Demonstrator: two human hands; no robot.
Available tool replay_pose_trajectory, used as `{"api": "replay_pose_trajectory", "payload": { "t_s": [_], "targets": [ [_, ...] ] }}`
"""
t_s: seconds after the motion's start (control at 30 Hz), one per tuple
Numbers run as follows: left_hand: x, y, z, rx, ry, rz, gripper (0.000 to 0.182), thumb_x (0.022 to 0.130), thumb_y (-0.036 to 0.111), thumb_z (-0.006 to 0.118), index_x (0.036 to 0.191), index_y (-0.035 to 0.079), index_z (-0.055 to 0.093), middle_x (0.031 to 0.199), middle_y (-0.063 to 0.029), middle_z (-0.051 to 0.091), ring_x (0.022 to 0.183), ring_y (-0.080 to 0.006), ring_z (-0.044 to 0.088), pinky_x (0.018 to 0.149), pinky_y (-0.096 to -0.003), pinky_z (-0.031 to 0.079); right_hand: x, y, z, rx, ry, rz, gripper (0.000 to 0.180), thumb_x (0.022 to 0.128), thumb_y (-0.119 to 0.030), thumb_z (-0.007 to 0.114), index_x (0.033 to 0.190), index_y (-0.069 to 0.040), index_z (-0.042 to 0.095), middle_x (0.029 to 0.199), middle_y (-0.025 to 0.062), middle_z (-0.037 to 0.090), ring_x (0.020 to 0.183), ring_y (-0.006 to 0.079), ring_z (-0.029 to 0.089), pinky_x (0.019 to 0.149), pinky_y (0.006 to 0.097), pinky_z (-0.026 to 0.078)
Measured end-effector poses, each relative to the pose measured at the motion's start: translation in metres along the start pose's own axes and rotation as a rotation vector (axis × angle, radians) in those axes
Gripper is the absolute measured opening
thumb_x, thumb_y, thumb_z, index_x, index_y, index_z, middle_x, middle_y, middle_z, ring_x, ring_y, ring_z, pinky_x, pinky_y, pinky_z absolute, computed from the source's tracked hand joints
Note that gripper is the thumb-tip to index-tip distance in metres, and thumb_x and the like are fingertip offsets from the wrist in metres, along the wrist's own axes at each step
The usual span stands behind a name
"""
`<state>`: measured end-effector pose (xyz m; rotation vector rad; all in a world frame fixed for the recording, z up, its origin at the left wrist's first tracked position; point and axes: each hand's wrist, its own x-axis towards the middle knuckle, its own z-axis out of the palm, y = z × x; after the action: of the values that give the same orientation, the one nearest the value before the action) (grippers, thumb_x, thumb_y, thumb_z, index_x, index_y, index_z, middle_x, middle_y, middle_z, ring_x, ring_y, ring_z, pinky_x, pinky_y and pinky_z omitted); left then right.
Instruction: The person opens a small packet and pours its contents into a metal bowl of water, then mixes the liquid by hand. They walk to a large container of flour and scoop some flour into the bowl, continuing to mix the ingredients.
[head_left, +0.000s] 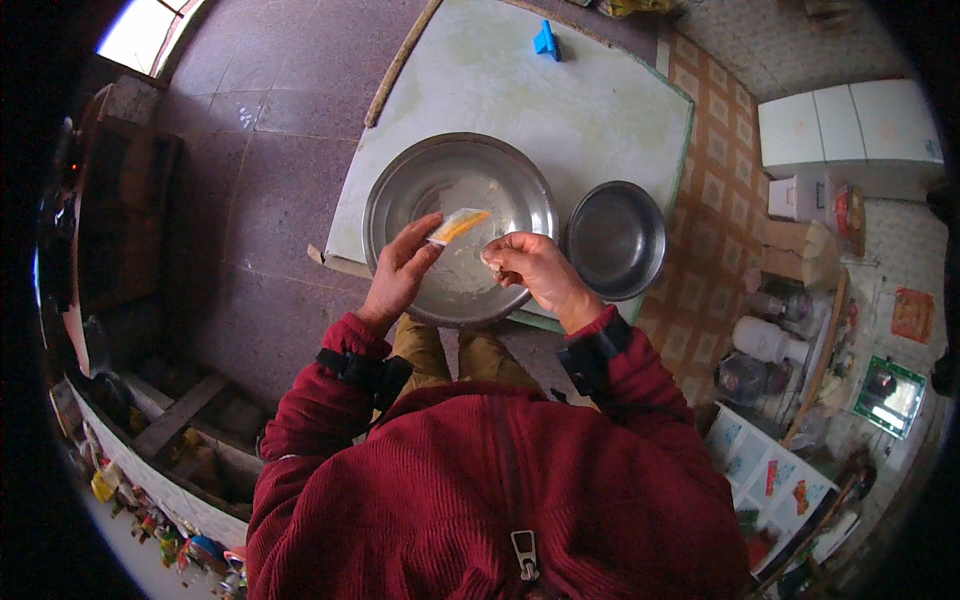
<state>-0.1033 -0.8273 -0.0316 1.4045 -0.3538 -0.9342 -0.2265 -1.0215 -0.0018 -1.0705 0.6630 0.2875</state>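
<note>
A large stainless steel basin (465, 292) stands at the near edge of a pale table (465, 90), with whitish powder or residue on its bottom. Over its left part, my left hand (401, 266) grips a small orange-and-white packet (460, 225) between thumb and fingers. My right hand (536, 270) is over the basin's right part, its fingertips pinched on a small pale piece (491, 261) that I cannot identify. Dark residue marks the right fingers. Just right of the basin sits a smaller dark metal bowl (616, 240) with nothing visible in it.
A blue plastic object (547, 41) stands at the table's far side. To the right are white cabinets (847, 127), a cardboard box (795, 251) and a white plastic jug (759, 339) by the wall. Wooden furniture (120, 217) stands at the left.
</note>
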Motion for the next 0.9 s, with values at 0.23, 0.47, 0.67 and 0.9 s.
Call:
{"api": "replay_pose_trajectory", "payload": {
  "t_s": [0.23, 0.47, 0.67, 0.9],
  "targets": [
    [-0.002, -0.010, -0.012, -0.132, -0.025, -0.136, 0.040, 0.100, 0.028, 0.048, 0.120, -0.006, 0.056, 0.109, -0.0124, 0.066, 0.103, -0.0192, 0.062, 0.094, -0.0305, 0.046, -0.003, 0.011, -0.019, -0.073, 0.071, -0.025, 0.018, 0.088, -0.018, 0.065, 0.096, -0.002, 0.064, 0.077, 0.0005, 0.062, 0.066, 0.0070, 0.055, 0.064, 0.0213, 0.046],
    [-0.006, -0.008, -0.015, -0.137, -0.048, -0.169, 0.035, 0.101, 0.026, 0.046, 0.117, -0.004, 0.055, 0.101, -0.0099, 0.066, 0.090, -0.0175, 0.065, 0.083, -0.0308, 0.051, -0.002, 0.020, -0.025, -0.189, 0.058, -0.054, 0.016, 0.085, -0.015, 0.066, 0.093, -0.001, 0.067, 0.076, 0.0006, 0.064, 0.066, 0.0069, 0.056, 0.062, 0.0224, 0.047],
    [-0.005, -0.006, -0.013, -0.009, -0.020, -0.142, 0.034, 0.099, 0.024, 0.048, 0.124, 0.000, 0.051, 0.098, -0.0037, 0.062, 0.082, -0.0110, 0.057, 0.076, -0.0259, 0.048, -0.003, 0.024, -0.022, -0.504, -0.022, -0.033, 0.015, 0.083, -0.015, 0.065, 0.089, -0.001, 0.068, 0.075, 0.0039, 0.066, 0.068, 0.0100, 0.059, 0.064, 0.0261, 0.048],
    [-0.016, -0.003, -0.010, -0.113, -0.197, -0.181, 0.067, 0.084, 0.012, 0.070, 0.138, 0.000, 0.033, 0.113, -0.0055, 0.056, 0.102, -0.0146, 0.053, 0.092, -0.0296, 0.043, 0.004, 0.048, 0.001, -0.838, -0.205, -0.102, 0.020, 0.076, -0.021, 0.065, 0.084, -0.004, 0.070, 0.078, 0.0124, 0.068, 0.074, 0.0225, 0.066, 0.070, 0.0347, 0.050]
  ]
}}
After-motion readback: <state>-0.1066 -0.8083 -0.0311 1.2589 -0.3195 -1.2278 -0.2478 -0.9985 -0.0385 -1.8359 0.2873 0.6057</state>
